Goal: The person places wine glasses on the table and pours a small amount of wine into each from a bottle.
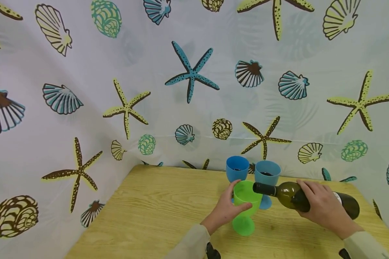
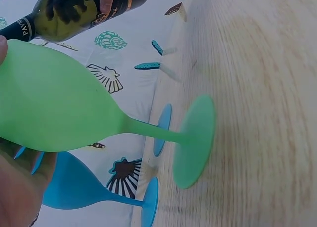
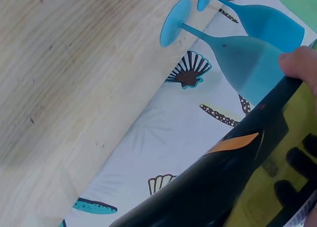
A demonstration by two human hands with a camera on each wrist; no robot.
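Observation:
My left hand [image 1: 225,208] grips the bowl of a green plastic goblet [image 1: 247,197], thumb in front and fingers round the far side. The goblet's stem and round foot show in the left wrist view, close over the wooden table. My right hand [image 1: 322,205] holds a dark glass wine bottle [image 1: 288,194] round its body, tipped nearly level, its neck pointing left over the goblet's rim. Behind stand a dark blue goblet [image 1: 237,169] and a light blue goblet [image 1: 267,172], each with dark liquid inside. No liquid shows inside the green goblet.
The wooden table [image 1: 149,208] stretches left of the goblets. Behind it and along the sides hangs a white curtain [image 1: 162,115] printed with starfish and shells. The two blue goblets stand close together near the table's back edge.

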